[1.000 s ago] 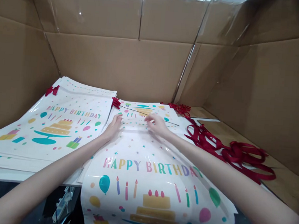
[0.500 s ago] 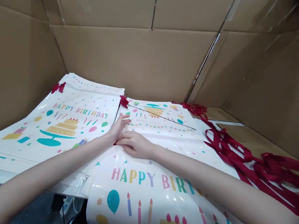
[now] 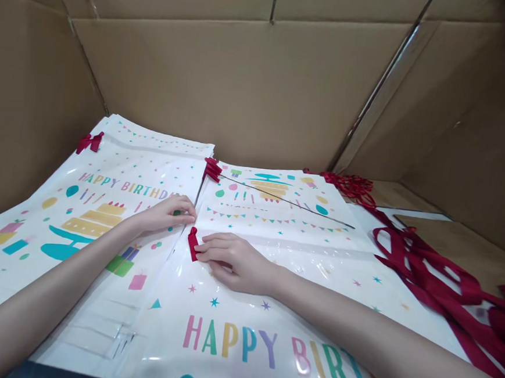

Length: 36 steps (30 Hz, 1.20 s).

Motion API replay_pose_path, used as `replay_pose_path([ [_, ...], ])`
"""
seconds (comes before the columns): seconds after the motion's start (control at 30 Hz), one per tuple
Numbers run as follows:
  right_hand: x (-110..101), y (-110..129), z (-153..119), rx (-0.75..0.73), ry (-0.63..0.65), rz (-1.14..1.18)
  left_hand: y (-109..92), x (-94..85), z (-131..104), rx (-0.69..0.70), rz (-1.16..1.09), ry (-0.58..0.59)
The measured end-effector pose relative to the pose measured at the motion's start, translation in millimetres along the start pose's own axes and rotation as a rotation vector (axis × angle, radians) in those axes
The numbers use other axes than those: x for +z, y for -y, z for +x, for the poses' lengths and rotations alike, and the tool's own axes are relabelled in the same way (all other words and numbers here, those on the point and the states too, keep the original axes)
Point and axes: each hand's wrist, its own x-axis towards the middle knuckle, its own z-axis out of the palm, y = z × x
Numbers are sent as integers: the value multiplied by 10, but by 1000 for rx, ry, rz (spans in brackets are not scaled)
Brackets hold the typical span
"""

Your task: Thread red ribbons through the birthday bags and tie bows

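A glossy white HAPPY BIRTHDAY plastic sheet or bag lies before me, printed with stars and a balloon. At its left edge is a short piece of red ribbon. My right hand rests on the plastic with bent fingers, its fingertips closed at the ribbon's right side. Just up and left of the ribbon, my left hand hovers over the neighbouring printed stack. Its fingers are loosely curved and apart, with nothing visible in them.
A red bow sits on the left stack. More folded red ribbon and a thin dark rod lie on the printed plastic behind my hands. Long loose red ribbons trail at the right. Cardboard walls enclose the back and sides.
My left hand has moved left, away from the ribbon and my right hand. The red ribbon piece now shows plainly. The near sheet has slid lower in view as the camera shifted.
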Motion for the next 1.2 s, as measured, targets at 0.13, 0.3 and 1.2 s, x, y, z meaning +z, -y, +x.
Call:
replay_pose_path([
  [0.13,-11,5,-5,28,20,15,49,17,-19,53,17,10],
  [0.3,-33,19,-5,48,50,25,99,9,-28,31,-68,82],
  [1.2,-52,31,3,66,56,27,-73,106,-85,-10,214,58],
])
